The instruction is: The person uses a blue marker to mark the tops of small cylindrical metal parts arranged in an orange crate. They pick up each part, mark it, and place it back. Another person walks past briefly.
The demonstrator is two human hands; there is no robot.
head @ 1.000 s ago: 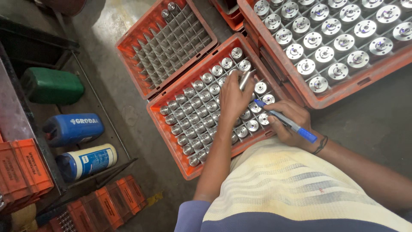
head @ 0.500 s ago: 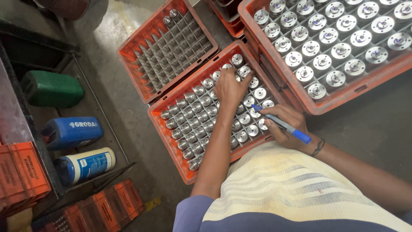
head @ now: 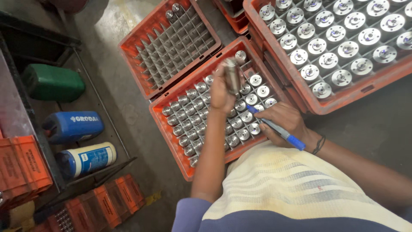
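**Hands Over the Orange Crate**

In the middle of the frame, the left hand [head: 222, 88] is closed around a shiny metal part [head: 232, 74], lifted above the orange crate [head: 171, 129]. The right hand [head: 284, 123] holds a blue pen [head: 277, 128] and rests by the crate's right side.

Grey concrete floor [head: 128, 103], stained, carries orange plastic crates: one at centre [head: 171, 129] packed with metal cylinders, a near-empty gridded one [head: 128, 47] at upper centre, a third [head: 317, 103] at upper right with flanged discs, while green [head: 53, 82], blue [head: 73, 126] and cream-and-blue [head: 88, 158] canisters lie at left.
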